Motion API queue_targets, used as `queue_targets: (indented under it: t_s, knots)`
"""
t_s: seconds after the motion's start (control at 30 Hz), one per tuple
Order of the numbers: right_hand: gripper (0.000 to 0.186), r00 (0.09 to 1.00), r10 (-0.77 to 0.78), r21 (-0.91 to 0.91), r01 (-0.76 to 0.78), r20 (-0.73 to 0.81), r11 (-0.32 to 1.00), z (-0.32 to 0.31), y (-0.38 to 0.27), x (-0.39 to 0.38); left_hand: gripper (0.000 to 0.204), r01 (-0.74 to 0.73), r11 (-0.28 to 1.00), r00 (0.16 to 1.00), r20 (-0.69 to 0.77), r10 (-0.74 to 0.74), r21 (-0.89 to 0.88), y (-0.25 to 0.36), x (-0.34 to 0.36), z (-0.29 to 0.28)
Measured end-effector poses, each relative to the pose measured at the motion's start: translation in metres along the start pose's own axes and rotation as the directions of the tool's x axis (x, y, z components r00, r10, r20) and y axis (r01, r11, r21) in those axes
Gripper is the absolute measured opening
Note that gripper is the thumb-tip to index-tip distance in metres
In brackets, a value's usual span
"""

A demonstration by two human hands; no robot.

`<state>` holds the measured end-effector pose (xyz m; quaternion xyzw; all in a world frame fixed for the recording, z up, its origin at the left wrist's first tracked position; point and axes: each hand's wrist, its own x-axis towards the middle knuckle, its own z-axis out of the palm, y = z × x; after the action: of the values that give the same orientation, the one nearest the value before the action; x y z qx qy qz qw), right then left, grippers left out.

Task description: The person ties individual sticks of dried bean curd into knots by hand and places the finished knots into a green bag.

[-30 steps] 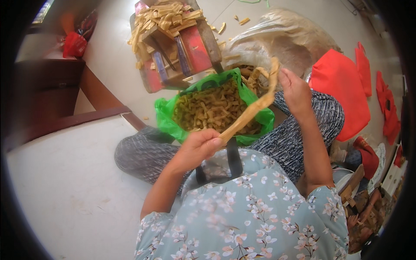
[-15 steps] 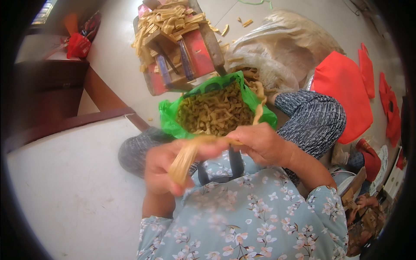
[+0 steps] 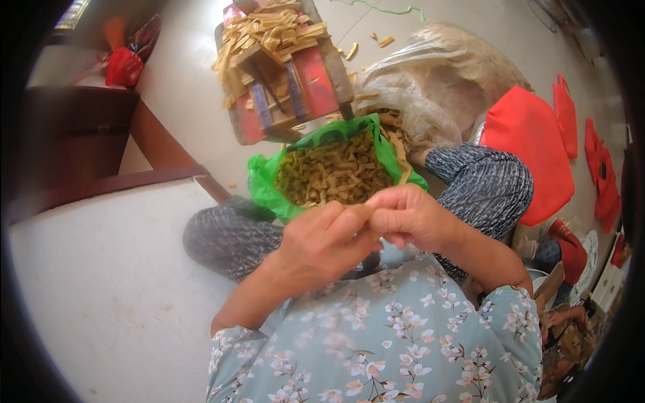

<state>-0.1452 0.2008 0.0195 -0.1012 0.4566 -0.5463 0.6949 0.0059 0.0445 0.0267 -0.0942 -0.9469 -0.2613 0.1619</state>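
Close together before my body, both my hands are closed with their fingertips meeting. My left hand (image 3: 324, 236) pinches the tan, flat fibrous strip, whose end is mostly hidden by the fingers. My right hand (image 3: 418, 219) grips the same strip (image 3: 405, 176), which trails from behind it up over the bag's right edge. Just beyond the hands, between my knees, a green plastic bag (image 3: 264, 183) stands open. Many small folded or knotted tan pieces (image 3: 336, 168) fill it.
A wooden bench (image 3: 339, 77) with a red top carries a heap of pale cut strips (image 3: 279, 30) beyond the bag. To its right lies a large translucent plastic sack (image 3: 437, 67). Red fabric bags (image 3: 527, 158) are at the right; another person's hand (image 3: 568, 314) shows lower right.
My left hand has moved right and up to meet my right hand, turning its back upward. The strip's wide loose end, visible before, is now hidden in the fingers.
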Motion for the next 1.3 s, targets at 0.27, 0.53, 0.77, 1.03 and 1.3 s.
queue_targets:
  t_s: [0.27,0.53,0.77,1.03,1.3]
  knots:
    - [0.011,0.979,-0.182,0.326,0.145,0.086,0.934,-0.004,0.002,0.012,0.016,0.179,0.969,0.875,-0.477,-0.079,0.168,-0.019,0.002,0.014]
    - [0.016,0.939,-0.260,-0.206,0.215,-0.226,0.955,-0.011,0.006,0.028,0.014,0.210,0.976,0.839,-0.523,-0.151,0.056,-0.040,-0.017,0.027]
    - [0.020,0.961,-0.192,0.081,0.212,-0.200,0.974,-0.010,0.008,0.037,0.014,0.133,0.940,0.926,-0.377,-0.006,0.313,-0.018,-0.013,0.037]
    - [0.020,0.974,-0.179,0.066,0.189,-0.136,0.980,-0.014,0.017,0.040,0.014,0.411,0.760,0.796,-0.209,-0.569,-0.504,-0.014,-0.015,0.052]
    - [0.025,0.954,-0.231,-0.305,0.167,-0.189,0.938,-0.014,0.007,0.029,0.010,0.150,-0.335,0.486,0.364,-0.794,-0.930,-0.042,-0.027,0.050]
